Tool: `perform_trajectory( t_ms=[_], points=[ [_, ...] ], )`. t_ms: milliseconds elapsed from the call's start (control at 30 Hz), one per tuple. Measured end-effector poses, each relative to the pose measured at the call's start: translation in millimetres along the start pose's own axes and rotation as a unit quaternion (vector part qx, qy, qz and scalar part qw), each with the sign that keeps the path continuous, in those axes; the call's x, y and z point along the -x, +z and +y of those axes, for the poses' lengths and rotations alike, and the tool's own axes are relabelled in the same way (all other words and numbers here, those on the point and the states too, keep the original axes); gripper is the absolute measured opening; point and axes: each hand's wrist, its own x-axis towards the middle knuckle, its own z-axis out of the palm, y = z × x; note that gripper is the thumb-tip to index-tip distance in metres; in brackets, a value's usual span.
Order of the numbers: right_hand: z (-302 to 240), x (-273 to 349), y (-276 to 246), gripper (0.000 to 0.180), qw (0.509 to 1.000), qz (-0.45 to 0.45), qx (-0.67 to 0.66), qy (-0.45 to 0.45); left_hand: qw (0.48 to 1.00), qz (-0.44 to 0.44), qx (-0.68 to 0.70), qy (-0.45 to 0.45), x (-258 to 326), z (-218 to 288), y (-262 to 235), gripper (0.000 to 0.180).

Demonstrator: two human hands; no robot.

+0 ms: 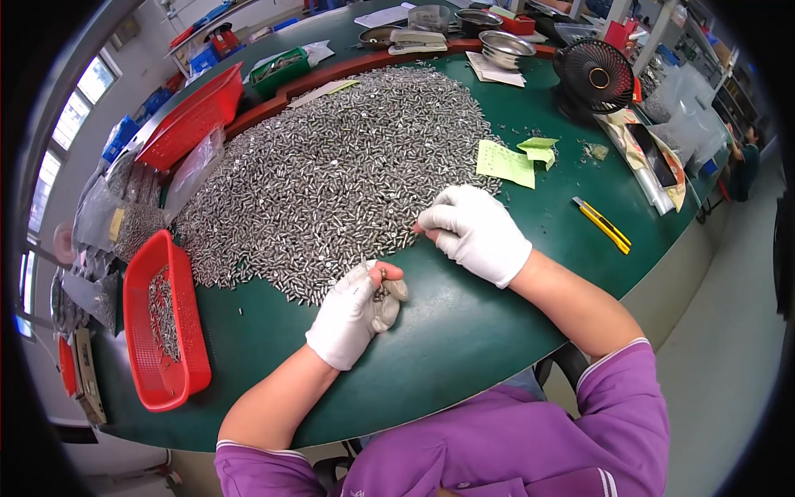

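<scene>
A broad heap of small silvery metal pins covers the middle of the green table. My left hand, in a white glove with a bare thumb tip, is curled at the heap's near edge. A few metal pins show between its thumb and fingers. My right hand, also gloved with bare fingertips, rests at the right edge of the heap. Its thumb and forefinger are pinched together beside the pins; whatever is between them is too small to tell.
A red basket holding some pins stands at left; another red basket leans behind. On the right are green paper slips, a yellow utility knife, a black fan and a phone. Metal bowls stand at the back.
</scene>
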Motion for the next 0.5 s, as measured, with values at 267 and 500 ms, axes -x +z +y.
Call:
perform_trajectory(
  t_ms=[267, 500],
  points=[
    [-2, 0, 5, 0.012, 0.994, -0.066, 0.074, -0.047, 1.000, 0.021, 0.012, -0.004, -3, -2, 2, 0.035],
    [-15, -2, 3, 0.011, 0.989, -0.130, 0.056, -0.028, 0.999, -0.013, 0.030, -0.011, -3, -5, -5, 0.018]
  ],
)
